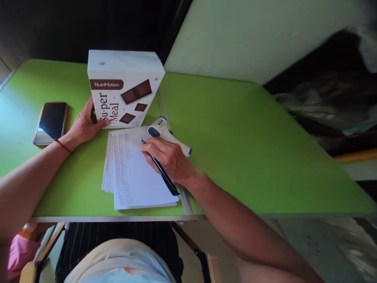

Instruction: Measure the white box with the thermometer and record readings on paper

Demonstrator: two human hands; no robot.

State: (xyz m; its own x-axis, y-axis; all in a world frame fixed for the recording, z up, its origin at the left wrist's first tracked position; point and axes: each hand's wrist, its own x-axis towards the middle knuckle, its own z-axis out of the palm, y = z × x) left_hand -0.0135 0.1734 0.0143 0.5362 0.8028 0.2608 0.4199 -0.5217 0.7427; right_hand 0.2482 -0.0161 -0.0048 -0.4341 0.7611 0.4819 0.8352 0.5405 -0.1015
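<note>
A white box (129,72) printed "NutriMotion Su-per Meal" with brown bars stands upright on the green table. My left hand (85,122) grips its lower left edge, thumb on the front and fingers at the side, partly hidden. Several sheets of paper (141,173), with dense rows of small handwriting on their left part, lie in front of the box. Over them my right hand (166,157) holds a black pen (165,177), its tip pointing up and away from me. Beside that hand lies a white and blue infrared thermometer (159,127), partly covered by the fingers.
A smartphone (51,124) in a case lies left of my left hand. The green folding table (235,149) has a metal seam (184,198) near the papers. Behind stand a dark panel (88,27) and a pale wall (229,39). Blurred bags (318,98) fill the right side.
</note>
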